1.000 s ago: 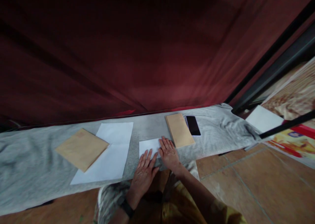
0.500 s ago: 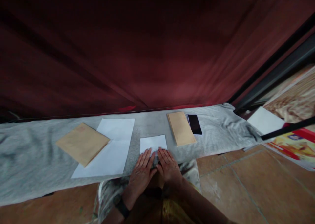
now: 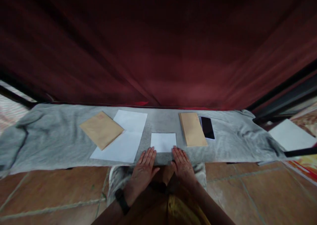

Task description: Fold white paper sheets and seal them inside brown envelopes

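Note:
A small white folded sheet of paper [image 3: 163, 142] lies flat on the grey cloth in front of me. My left hand [image 3: 145, 165] rests with its fingers stretched out, the tips at the paper's near left corner. At the near right corner lie the straight fingertips of my right hand [image 3: 182, 162]. Neither hand grips anything. To the left, brown envelopes [image 3: 102, 129] lie partly over larger white sheets [image 3: 128, 142]. On the right is a stack of brown envelopes [image 3: 193, 129], with a phone [image 3: 207, 127] beside it, its screen dark.
The grey cloth [image 3: 64, 142] covers a long narrow surface. Behind it hangs a dark red curtain [image 3: 158, 70]. A white sheet or board [image 3: 292, 135] and a dark metal frame [image 3: 284, 99] are at the far right. Tiled floor [image 3: 61, 188] lies below the near edge.
My hands have moved apart, from close together on the paper's near edge to its two near corners. The view has shifted, so the objects sit further right.

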The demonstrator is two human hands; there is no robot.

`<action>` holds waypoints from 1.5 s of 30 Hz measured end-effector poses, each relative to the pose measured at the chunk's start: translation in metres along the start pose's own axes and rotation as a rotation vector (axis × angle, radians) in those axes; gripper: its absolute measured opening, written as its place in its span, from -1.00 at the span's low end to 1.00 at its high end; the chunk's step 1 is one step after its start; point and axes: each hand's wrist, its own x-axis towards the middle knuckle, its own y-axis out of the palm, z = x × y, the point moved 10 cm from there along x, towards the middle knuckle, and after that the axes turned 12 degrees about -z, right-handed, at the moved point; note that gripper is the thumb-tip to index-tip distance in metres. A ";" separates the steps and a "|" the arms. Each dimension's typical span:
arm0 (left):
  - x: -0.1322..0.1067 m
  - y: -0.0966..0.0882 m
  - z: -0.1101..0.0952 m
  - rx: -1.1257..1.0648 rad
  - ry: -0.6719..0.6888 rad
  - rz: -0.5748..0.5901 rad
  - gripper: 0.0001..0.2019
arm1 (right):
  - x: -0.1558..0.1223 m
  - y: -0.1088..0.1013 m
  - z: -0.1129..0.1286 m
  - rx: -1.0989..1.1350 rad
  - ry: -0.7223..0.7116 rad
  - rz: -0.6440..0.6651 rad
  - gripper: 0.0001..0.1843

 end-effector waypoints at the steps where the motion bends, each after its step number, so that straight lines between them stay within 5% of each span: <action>1: 0.004 -0.002 -0.003 0.001 -0.018 -0.003 -0.33 | -0.001 0.002 0.000 -0.004 -0.005 0.005 -0.36; 6: 0.028 0.007 -0.043 -0.077 0.083 0.088 -0.33 | -0.005 0.007 -0.001 -0.017 -0.032 0.017 -0.35; 10: 0.033 0.020 -0.053 -0.069 0.115 0.152 -0.27 | -0.007 0.006 -0.001 -0.013 -0.056 0.003 -0.36; 17: 0.027 0.030 -0.052 -0.011 0.192 0.190 -0.19 | -0.003 0.002 -0.008 0.033 -0.049 0.012 -0.43; 27: 0.027 0.035 -0.055 0.048 0.222 0.193 -0.24 | 0.052 0.024 0.006 0.154 -0.072 0.109 -0.48; 38: 0.022 0.031 -0.043 -0.023 0.162 0.081 -0.28 | 0.078 0.035 -0.034 0.030 0.145 0.020 -0.47; 45: 0.020 0.031 -0.042 0.000 0.167 0.044 -0.27 | 0.115 0.049 -0.056 0.050 0.275 0.255 -0.55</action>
